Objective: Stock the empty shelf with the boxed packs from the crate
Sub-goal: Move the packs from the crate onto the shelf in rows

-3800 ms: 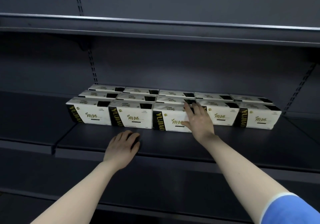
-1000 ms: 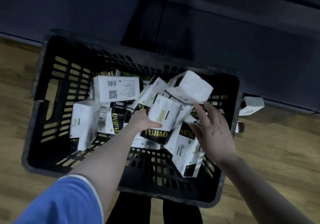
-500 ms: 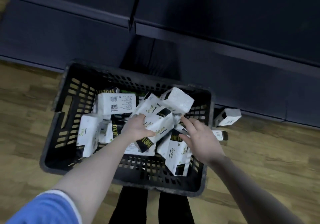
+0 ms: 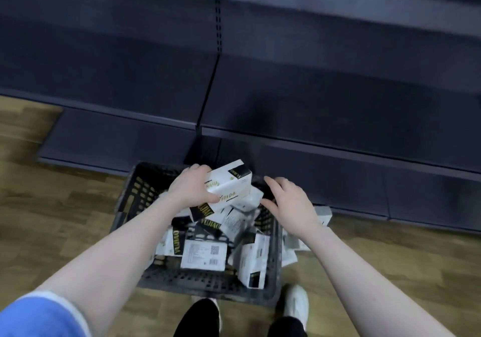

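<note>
Left hand (image 4: 194, 188) clenched, right hand (image 4: 291, 204) spread.

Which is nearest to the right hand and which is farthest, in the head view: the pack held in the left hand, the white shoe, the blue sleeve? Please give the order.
From the right hand:
1. The held pack, just to its left, gripped by the left hand above the crate.
2. The white shoe, below it on the wooden floor.
3. The blue sleeve, at the bottom-left corner.

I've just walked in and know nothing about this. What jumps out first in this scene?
A black plastic crate on the wooden floor, full of jumbled white boxed packs. Above it, the left hand grips a stack of packs, while the right hand hovers beside them with fingers spread. Behind the crate run dark shelves, and a few packs lie on the floor to its right.
</note>
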A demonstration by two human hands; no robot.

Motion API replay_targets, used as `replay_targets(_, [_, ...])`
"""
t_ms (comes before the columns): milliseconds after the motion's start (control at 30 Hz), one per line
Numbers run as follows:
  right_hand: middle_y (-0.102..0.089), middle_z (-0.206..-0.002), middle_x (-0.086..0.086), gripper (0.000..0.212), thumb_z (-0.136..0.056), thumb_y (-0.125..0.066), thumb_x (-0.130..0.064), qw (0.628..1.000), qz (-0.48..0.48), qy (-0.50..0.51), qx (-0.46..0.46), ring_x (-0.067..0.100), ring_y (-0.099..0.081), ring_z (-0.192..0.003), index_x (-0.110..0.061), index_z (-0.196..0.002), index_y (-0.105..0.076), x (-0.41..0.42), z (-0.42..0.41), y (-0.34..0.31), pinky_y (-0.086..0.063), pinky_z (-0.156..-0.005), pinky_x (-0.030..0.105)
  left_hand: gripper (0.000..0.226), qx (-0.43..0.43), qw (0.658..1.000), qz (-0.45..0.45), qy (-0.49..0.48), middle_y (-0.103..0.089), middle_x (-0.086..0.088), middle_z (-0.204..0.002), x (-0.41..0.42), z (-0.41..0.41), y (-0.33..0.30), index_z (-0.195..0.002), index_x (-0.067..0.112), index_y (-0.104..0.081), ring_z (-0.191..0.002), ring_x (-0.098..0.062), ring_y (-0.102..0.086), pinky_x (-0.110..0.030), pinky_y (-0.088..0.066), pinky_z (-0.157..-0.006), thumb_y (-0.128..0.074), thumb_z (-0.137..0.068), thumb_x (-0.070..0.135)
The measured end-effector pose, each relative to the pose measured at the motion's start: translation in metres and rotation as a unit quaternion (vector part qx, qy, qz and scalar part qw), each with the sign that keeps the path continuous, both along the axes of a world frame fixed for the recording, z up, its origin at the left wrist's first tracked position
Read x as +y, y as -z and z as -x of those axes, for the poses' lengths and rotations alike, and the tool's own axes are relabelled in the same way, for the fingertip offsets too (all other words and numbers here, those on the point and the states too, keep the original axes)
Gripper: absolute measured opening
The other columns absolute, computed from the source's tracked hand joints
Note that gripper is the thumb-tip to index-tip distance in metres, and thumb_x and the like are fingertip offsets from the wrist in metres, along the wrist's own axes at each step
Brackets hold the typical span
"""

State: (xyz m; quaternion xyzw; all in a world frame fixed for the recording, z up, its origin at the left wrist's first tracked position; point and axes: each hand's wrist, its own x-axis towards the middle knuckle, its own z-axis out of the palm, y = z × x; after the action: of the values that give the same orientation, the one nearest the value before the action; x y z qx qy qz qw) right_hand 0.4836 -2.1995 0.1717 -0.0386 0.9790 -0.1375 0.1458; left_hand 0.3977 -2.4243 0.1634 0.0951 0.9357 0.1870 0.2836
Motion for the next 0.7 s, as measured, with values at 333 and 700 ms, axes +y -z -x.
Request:
replay_targets(333, [-0.035,-0.145,0.009,0.061,-0.095,-0.044,-0.044,0.992,0.030,-0.009,0.122,0.026,-0.037,-0.130,-0.016,-0.146,-0.027,0.124,-0.015,-0.121,-0.030,-0.106,0.033,0.067,0.109,0.994,-0.007,0.028,-0.048,0.015,-0.098,0.111,-0.026,-0.144,-0.117,0.028,-0.052,-0.095,-0.010,-0.050,-0.033,-0.049,-0.080,-0.076,-0.057,0.044])
replay_targets(700, [-0.026,-0.151,0.006,0.064,-0.094,-0.043,-0.047,0.974,0.031,0.001,0.225,0.021,-0.025,-0.137,-0.019,-0.148,-0.022,0.207,-0.027,-0.235,-0.019,-0.111,0.029,0.056,0.192,0.974,-0.039,0.117,-0.050,0.011,-0.100,0.217,-0.033,-0.272,-0.115,0.027,-0.054,-0.094,-0.011,-0.050,-0.028,-0.045,-0.081,-0.078,-0.066,0.042])
